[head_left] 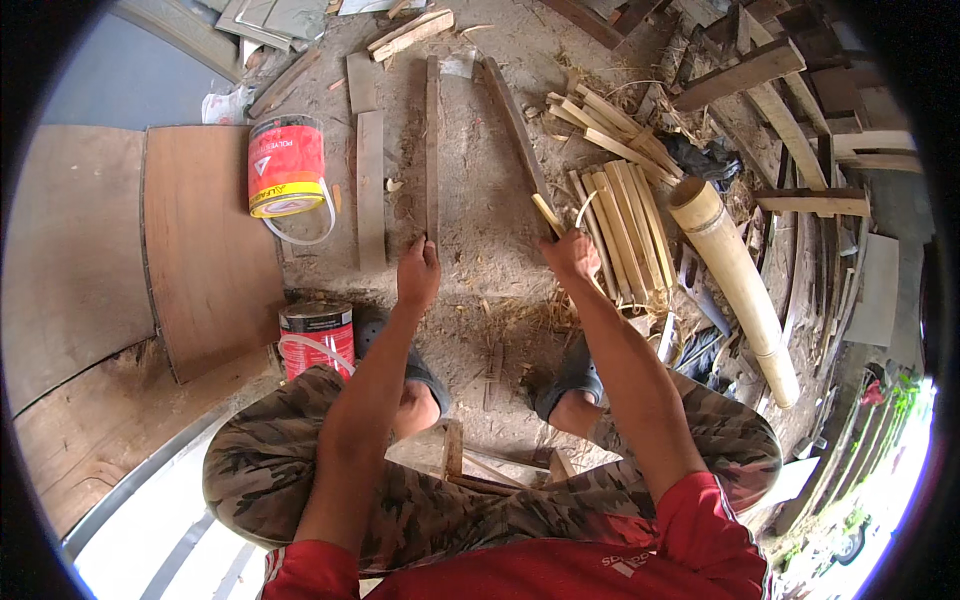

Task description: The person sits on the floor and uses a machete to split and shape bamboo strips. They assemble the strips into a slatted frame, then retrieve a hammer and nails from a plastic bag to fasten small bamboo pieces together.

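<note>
My left hand (419, 272) is closed at the near end of a long, narrow wooden strip (433, 140), which points straight away from me along the ground. My right hand (572, 258) is closed around a short pale yellow stick (547, 214). This touches or overlaps the near end of a second long, darker wooden strip (515, 125) that slants away to the left; I cannot tell whether they are one piece. A thin pale curl (586, 208) arches up beside my right hand. Just right of it lies a row of split yellowish sticks (625, 230).
A thick bamboo pole (735, 290) lies at the right, near stacked timber (780, 110). More loose sticks (615, 125) lie beyond the row. Two red cans, one farther (287, 160) and one nearer (318, 340), stand left beside plywood sheets (205, 240). A flat board (370, 190) lies between.
</note>
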`<action>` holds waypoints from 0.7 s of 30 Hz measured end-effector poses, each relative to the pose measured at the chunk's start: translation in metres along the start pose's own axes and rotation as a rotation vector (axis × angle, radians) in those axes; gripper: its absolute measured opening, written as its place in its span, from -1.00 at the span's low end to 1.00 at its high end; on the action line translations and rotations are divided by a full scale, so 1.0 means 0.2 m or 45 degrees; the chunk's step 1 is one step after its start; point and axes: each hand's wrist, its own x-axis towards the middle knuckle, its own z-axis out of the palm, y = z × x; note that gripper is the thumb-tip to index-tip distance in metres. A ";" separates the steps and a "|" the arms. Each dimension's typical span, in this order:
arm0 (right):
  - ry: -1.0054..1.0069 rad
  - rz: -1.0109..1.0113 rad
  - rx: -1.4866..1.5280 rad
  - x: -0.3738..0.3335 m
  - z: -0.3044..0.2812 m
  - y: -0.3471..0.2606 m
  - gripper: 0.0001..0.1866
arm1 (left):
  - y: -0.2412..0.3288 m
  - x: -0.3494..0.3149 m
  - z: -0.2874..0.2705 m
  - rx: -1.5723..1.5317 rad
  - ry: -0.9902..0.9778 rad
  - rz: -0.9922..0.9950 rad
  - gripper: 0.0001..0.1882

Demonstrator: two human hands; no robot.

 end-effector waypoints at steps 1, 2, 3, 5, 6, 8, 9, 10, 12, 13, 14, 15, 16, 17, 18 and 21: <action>0.007 0.026 0.022 -0.01 0.01 0.02 -0.33 | -0.03 0.00 0.00 0.027 0.002 0.000 -0.55; 0.050 0.044 0.043 0.01 0.04 0.06 -0.32 | -0.01 0.01 0.01 -0.001 -0.029 -0.020 -0.55; 0.086 0.058 0.064 0.03 0.09 0.10 -0.31 | 0.00 0.01 0.01 -0.023 -0.059 -0.044 -0.54; 0.023 0.121 0.102 0.03 0.12 0.10 -0.30 | 0.01 0.01 0.02 -0.021 -0.059 -0.086 -0.51; 0.055 0.070 0.091 0.04 0.16 0.09 -0.30 | 0.00 0.01 0.03 0.002 -0.031 -0.102 -0.49; 0.139 -0.003 0.081 0.13 0.33 0.14 -0.28 | 0.05 -0.01 0.06 0.060 -0.024 -0.084 -0.44; 0.142 -0.038 0.045 0.16 0.36 0.13 -0.30 | 0.08 -0.03 0.07 0.102 -0.035 -0.064 -0.42; 0.141 -0.020 0.042 0.18 0.37 0.15 -0.32 | 0.11 -0.03 0.07 0.143 -0.046 -0.040 -0.39; 0.090 -0.043 0.014 0.02 0.26 0.01 -0.35 | 0.05 -0.05 0.03 0.194 -0.080 -0.045 -0.33; 0.088 -0.067 -0.014 0.05 0.29 0.02 -0.37 | 0.06 -0.05 0.03 0.208 -0.107 -0.027 -0.30; 0.186 -0.158 -0.001 0.03 0.27 0.02 -0.40 | 0.06 -0.06 0.02 0.217 -0.116 -0.055 -0.30; 0.284 -0.250 0.011 -0.01 0.25 0.01 -0.41 | 0.06 -0.06 0.02 0.226 -0.124 -0.084 -0.29; 0.381 -0.343 0.023 -0.05 0.22 0.00 -0.42 | 0.06 -0.06 0.02 0.235 -0.132 -0.113 -0.29; 0.297 -0.369 -0.022 -0.06 0.19 0.01 -0.45 | 0.07 -0.06 0.02 0.237 -0.144 -0.118 -0.29; 0.250 -0.397 -0.084 -0.06 0.17 0.01 -0.46 | 0.08 -0.06 0.02 0.239 -0.155 -0.124 -0.29; 0.138 -0.468 -0.207 -0.05 0.13 0.00 -0.48 | 0.08 -0.06 0.02 0.239 -0.124 -0.105 -0.30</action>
